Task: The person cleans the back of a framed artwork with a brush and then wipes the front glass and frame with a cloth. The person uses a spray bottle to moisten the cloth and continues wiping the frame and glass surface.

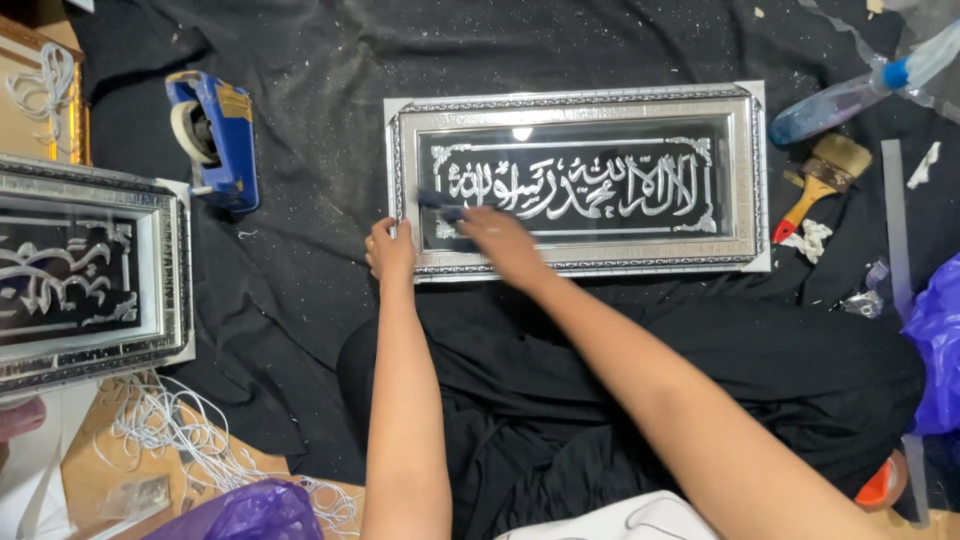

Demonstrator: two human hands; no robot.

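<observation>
The person is wiping the glass of the frame (575, 180), which is lying flat on the black cloth (300, 230) at centre of the picture, long side twd the person. The glass shows silver lettering on black.

Doing this well, as a judgement: short, even strokes w/ light pressure, working from the lower-left corner across, keeping the other hand firm on the edge so the frame isn't sliding on the cloth. Corners by the moulding prob. need extra passes, since grit is lying scattered over the cloth nearby.

Right hand (500, 238) is lying over the lower-left part of the glass, fingers curled down and bunched around a small dark rag (440, 205) that is sticking out toward upper left. It's blurred, so the exact grip can't be told; it looks closed on the rag, not spread.

Left hand (390, 250) is resting at the frame's lower-left corner, fingers together and bent, touching the silver edge and bracing it. Whether it's pinching the edge or only pressing, can't tell.

Around: blue tape dispenser (215, 135) at upper left, a second frame (85, 275) at left edge, white cord (170, 430) at lower left, a brush (820, 180) and spray bottle (860, 90) at upper right, well apart from both hands.
</observation>
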